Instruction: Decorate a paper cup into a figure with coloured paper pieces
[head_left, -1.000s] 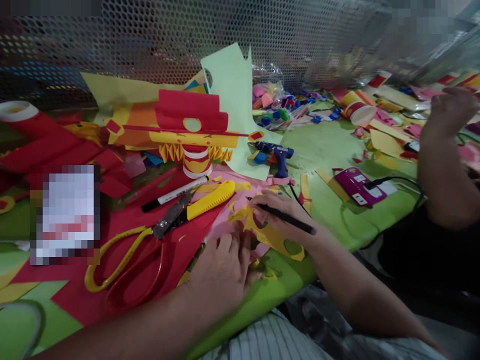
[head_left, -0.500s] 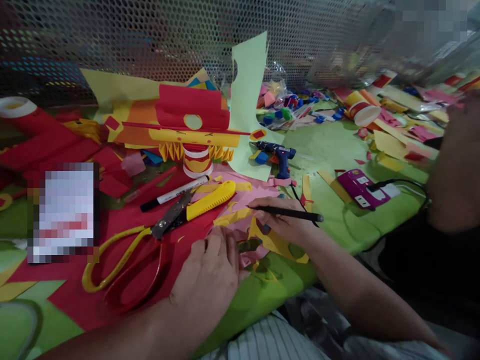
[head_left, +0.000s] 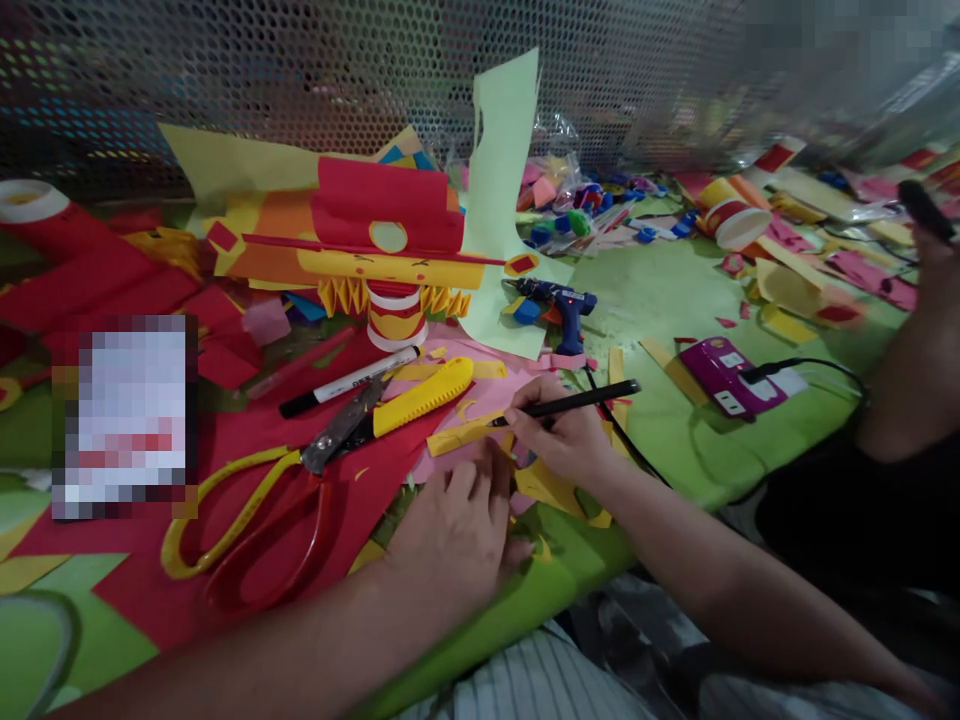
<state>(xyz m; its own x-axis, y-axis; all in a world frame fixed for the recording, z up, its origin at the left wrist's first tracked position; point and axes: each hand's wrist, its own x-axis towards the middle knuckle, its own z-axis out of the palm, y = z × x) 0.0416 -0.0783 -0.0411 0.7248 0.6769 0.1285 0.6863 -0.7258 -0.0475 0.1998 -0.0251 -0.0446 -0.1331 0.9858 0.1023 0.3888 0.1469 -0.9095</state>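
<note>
A slim black pen [head_left: 577,398] is gripped in my right hand [head_left: 562,440], its tip down on a narrow yellow paper strip [head_left: 469,436]. My left hand [head_left: 454,525] lies palm down just below that strip, fingers bent a little over the scraps; whether the fingertips touch the strip is hidden. Pink paper [head_left: 442,462] lies under the strip. To the left are a yellow box cutter [head_left: 424,397], scissors [head_left: 322,450] with one yellow and one red handle, and a white marker [head_left: 352,382] with a black cap.
Behind stands a red and yellow paper figure [head_left: 390,265] on a cup. A blue glue gun [head_left: 566,308], a purple power socket [head_left: 731,378] with cables and a pale green sheet [head_left: 502,150] are nearby. At right, another person's arm [head_left: 911,360] shows, a dark object in the hand.
My right hand has turned the pen, so its back end points higher and its tip meets the yellow strip. My left hand has shifted slightly right. The other person's hand has come into view.
</note>
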